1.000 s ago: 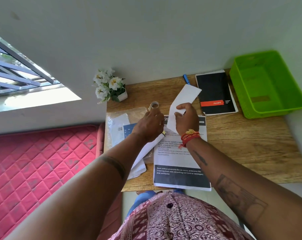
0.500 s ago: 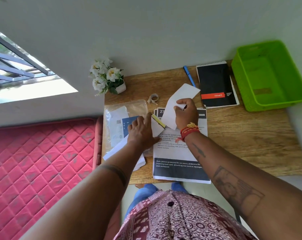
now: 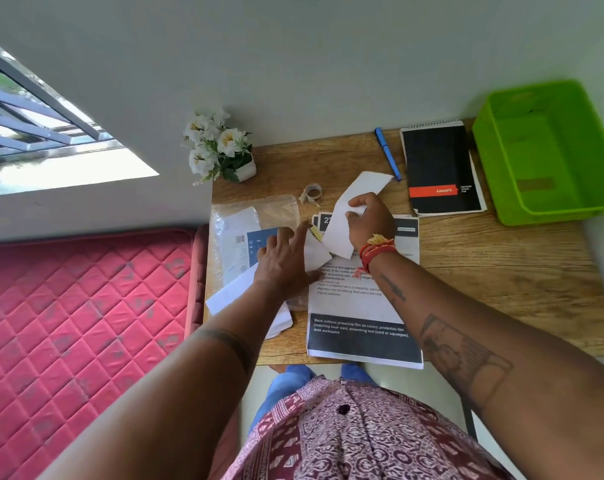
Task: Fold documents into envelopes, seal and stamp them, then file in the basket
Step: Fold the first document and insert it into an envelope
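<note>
on the wooden desk [image 3: 466, 271] in front of me, my right hand [image 3: 369, 220] pinches a folded white sheet [image 3: 349, 209] between thumb and curled fingers, holding it tilted above the printed pages [image 3: 359, 306], its far end reaching toward the blue pen [image 3: 387, 154]. my left hand [image 3: 283, 258] lies with fingers spread and straight, gripping nothing, its fingertips over the clear packet [image 3: 245, 230] of envelopes with the blue label, and its palm pressing on a white envelope [image 3: 231, 292] that sticks out toward the desk's left edge. just beside my left index finger, a second white piece with a yellow strip [image 3: 316, 245] lies on the top of the printed pages; i cannot tell whether it is part of that envelope. a small roll of tape [image 3: 313, 192] sits near the far edge of the packet, between the flowers and the folded sheet. a little pot of white flowers [image 3: 221, 147] stands at the far left corner against the wall. the black notebook [image 3: 439, 168] lies just right of the pen, and the green basket [image 3: 501, 188] sits at the far right corner, beside the notebook, with only a brownish label showing on its floor. to my left, beside the desk, there is a pink quilted mattress [image 3: 79, 327].
</note>
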A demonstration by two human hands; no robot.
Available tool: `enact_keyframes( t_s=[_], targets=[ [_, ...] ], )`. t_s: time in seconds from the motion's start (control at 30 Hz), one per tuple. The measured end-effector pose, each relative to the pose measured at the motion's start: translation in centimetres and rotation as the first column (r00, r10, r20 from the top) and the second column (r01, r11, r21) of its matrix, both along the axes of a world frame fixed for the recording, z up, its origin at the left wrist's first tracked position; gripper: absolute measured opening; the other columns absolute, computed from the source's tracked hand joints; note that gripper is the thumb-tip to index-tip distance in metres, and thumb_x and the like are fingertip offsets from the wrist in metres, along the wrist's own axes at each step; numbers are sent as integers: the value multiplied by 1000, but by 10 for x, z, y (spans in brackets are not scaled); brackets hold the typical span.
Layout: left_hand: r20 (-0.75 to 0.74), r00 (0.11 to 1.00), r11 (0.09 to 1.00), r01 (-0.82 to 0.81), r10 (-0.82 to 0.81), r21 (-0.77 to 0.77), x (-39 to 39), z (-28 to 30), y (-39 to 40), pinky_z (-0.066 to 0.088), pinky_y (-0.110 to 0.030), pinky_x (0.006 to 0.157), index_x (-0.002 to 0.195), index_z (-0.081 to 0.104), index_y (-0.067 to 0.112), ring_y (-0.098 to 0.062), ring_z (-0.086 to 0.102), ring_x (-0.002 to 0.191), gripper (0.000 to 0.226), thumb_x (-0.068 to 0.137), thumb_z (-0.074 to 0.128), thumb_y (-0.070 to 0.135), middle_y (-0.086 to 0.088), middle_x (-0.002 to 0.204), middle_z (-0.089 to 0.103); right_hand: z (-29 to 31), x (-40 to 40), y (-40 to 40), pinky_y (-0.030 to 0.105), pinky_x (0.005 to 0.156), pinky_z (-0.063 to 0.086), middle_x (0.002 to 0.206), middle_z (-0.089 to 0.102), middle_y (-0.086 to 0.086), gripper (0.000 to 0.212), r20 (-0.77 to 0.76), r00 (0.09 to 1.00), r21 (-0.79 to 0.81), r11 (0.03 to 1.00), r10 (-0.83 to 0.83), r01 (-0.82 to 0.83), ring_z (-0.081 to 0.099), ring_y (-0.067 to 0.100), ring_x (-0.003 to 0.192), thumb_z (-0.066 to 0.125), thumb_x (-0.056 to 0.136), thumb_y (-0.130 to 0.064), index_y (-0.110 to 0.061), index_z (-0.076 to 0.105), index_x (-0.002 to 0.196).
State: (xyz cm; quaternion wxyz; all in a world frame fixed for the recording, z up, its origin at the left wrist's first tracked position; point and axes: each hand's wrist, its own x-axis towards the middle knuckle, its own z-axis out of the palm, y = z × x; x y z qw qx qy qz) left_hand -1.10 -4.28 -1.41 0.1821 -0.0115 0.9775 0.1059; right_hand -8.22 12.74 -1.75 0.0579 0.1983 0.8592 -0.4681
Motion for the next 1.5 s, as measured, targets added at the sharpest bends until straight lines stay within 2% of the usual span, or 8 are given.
enact_keyframes(
  t_s=[0.23,0.4,0.53,0.7,0.87,1.2,1.33,1.5],
  targets=[
    [13,1000,1000,24,-24,-11,4,-5,-3,40,-63,108,158,6,40,-43,36,142,121,69,83,67,-9,160,30,-8,-4,-9,20,86,41,123,67,2,24,16,1000,-15,1000,-2,2,62,24,118,71,91,-7,-26,61,100],
    [14,1000,1000,15,-15,13,4,-7,0,38,-65,109,159,5,39,-43,32,144,120,72,83,63,-7,162,24,-6,-3,-15,12,70,40,123,66,3,26,19,993,-109,987,-118,119,63,25,115,72,90,-6,-27,58,99],
    [12,1000,999,-20,20,46,3,-8,0,37,-65,110,159,5,40,-43,34,143,118,73,83,60,-7,161,27,-8,1,-13,23,84,49,124,66,4,21,43,989,-128,981,-141,146,63,25,116,69,92,-3,-20,64,103],
    [2,1000,999,-16,16,46,4,-8,2,38,-65,109,157,3,41,-42,37,141,116,74,81,62,-8,158,32,-7,3,-7,21,79,41,122,63,8,22,-110,988,146,985,112,-96,63,26,110,65,92,2,-18,65,101],
    [1,1000,999,-11,11,52,4,-7,2,38,-65,110,158,3,40,-42,37,142,115,75,80,62,-8,157,33,-8,-4,-8,22,85,42,119,66,6,20,-66,983,74,984,169,-164,62,27,113,69,91,-3,-20,66,100],
    [0,1000,997,-12,12,82,0,-4,5,38,-63,110,157,1,41,-42,38,141,114,76,79,61,-9,156,35,-4,1,-15,18,81,40,122,65,4,27,-1,999,-170,984,-50,49,60,21,111,74,89,-8,-25,55,99],
    [-9,1000,996,1,0,90,1,-5,5,39,-63,108,157,4,42,-41,40,139,113,75,80,62,-9,155,37,-11,11,-13,21,79,42,104,62,-2,26,-15,992,-181,976,-127,123,59,18,99,74,90,-11,-23,51,93],
    [-4,1000,995,18,-17,102,1,-7,3,37,-64,109,157,2,43,-41,39,140,113,76,79,62,-8,156,35,-12,5,-11,11,65,36,100,60,-3,23,-6,980,-188,962,-201,196,58,17,95,73,90,-10,-21,52,93]
  ],
)
